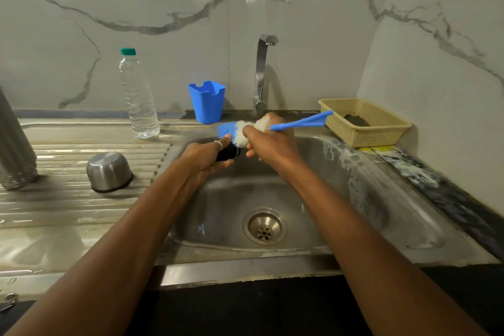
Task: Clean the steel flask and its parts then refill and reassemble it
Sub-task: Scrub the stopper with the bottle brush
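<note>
1. Head view, looking down over a steel sink (354, 199) set in the bench (447, 199); both forearms stretched forward from the bottom edge, meeting above the far side of the basin, below the tap (261, 73).
2. Left grip (210, 157): back of the hand up, fingers curled round a small black flask part (230, 152), a ring on one finger. Part held above the basin and largely hidden by the hand.
3. Right grip (268, 143): closed round a bottle brush (300, 124) where bristles meet handle, wrist bent inward towards the other hand. Blue handle pointing right and slightly up. Blue and white bristle head pointing left, lying over the black part and against the left fingers.
4. Steel flask body (15, 144) at the far left edge, standing neck down on the ribbed draining board (68, 199), only partly in frame and well apart from both hands.
5. Steel cup (109, 172) mouth down on the same board, between the flask body and the basin.
6. Against the back wall, a clear plastic bottle (139, 98) with a green cap and a blue holder (207, 101), both upright.
7. At the right corner, a beige basket (381, 131) with a dark pad (356, 120) inside, just beyond the handle's tip.
8. White foam (341, 155) smeared on the basin's right wall.
</note>
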Demonstrator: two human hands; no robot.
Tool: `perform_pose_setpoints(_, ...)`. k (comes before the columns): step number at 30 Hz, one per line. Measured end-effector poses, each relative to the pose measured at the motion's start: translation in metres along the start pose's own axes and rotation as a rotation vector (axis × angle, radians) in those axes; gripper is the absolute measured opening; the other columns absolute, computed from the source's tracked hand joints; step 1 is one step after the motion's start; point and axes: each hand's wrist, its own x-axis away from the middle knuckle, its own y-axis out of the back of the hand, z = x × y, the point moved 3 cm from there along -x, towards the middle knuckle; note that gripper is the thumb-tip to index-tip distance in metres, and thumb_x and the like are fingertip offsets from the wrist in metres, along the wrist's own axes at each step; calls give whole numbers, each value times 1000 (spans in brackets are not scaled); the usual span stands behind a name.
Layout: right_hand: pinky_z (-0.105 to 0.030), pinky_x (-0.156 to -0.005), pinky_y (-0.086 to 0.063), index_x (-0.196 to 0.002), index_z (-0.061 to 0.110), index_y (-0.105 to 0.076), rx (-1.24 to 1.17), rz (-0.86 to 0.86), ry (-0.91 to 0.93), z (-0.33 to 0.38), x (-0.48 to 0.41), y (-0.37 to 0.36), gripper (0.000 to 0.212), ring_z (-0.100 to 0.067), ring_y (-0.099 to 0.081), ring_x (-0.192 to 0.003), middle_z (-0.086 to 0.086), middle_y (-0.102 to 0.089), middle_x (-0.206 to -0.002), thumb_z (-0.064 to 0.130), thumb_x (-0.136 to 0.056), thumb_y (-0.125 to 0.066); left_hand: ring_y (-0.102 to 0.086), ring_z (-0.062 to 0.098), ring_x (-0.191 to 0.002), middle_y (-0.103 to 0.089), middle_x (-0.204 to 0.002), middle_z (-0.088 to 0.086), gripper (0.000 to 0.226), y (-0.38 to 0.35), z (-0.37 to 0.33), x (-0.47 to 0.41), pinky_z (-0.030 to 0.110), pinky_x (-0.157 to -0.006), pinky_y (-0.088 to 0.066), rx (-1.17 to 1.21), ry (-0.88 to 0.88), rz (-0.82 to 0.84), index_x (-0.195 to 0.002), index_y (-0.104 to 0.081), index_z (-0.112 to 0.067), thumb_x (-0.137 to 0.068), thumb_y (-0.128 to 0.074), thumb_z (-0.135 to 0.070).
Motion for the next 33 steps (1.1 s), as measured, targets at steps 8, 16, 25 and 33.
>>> perform_pose_setpoints(8, -16, -41, -40, -91, 12, -64, -78, -81, 12, 9, 0, 13, 17, -14, -71, -52, -4, -74, -72, 28, -86, -64, -71, 19, -89, -69, -114, 12, 43, 7, -3, 3, 27, -63, -63, 39, -5, -23, -120, -65, -4, -90, -76, -33)
perform_pose_setpoints(16, -17, -45, -42, -94, 13, -65, -182, -121, -11, 13, -1, 21, 17, -13, -72, -54, -4, -75, -74, 27, -85, -65, -70, 23, -96, -68, -115, 14, 45, 10, -4, 5, 29, -68, -63, -11, -7, -39, -120, -62, -7, -90, -75, -38)
perform_pose_setpoints(25, -15, -42, -42, -100, 10, -66, -173, -93, -21, 8, 0, 15, 23, -12, -71, -53, -4, -74, -77, 28, -84, -65, -70, 27, -101, -65, -121, 15, 35, 3, -3, 9, 31, -65, -62, -1, -31, -17, -126, -59, -11, -98, -66, -32)
perform_pose_setpoints(33, -14, -42, -42, -99, 10, -67, -152, -96, -18, 6, -2, 17, 24, -10, -70, -52, -4, -74, -78, 29, -84, -65, -68, 26, -101, -63, -122, 18, 33, 0, -2, 4, 35, -77, -63, -13, -25, 41, -124, -60, -8, -98, -66, -27)
